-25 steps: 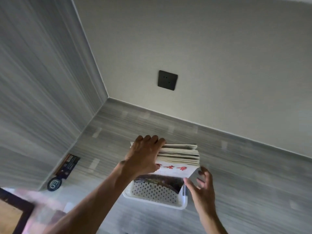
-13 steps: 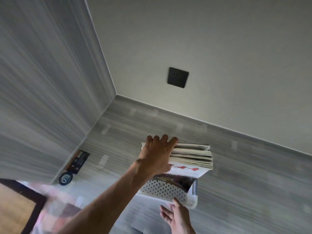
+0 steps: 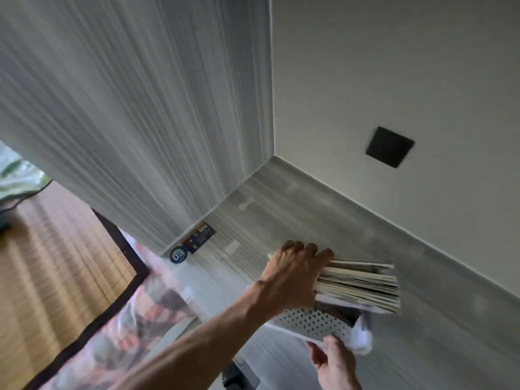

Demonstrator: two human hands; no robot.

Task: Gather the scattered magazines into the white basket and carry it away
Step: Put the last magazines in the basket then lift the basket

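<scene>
Fingers [image 3: 306,249] of left hand [image 3: 292,277] curled over far edge of magazines [image 3: 363,285], stack stood in white basket [image 3: 309,323], near rim pinched by right hand [image 3: 333,358], basket near floor [image 3: 295,218] corner, right of mat [image 3: 56,263]

Magazines [image 3: 363,285]: stacked in the basket [image 3: 306,323], jutting out over its far rim.
Left hand [image 3: 295,274]: on the stack's left end.
Right hand [image 3: 333,361]: at the basket's near rim.
Wall socket [image 3: 389,146]: on the wall behind the basket.
Mat [image 3: 56,266]: far left, on the bedding [image 3: 135,319].
Round tag [image 3: 177,255]: on the floor at the left wall's foot.
</scene>
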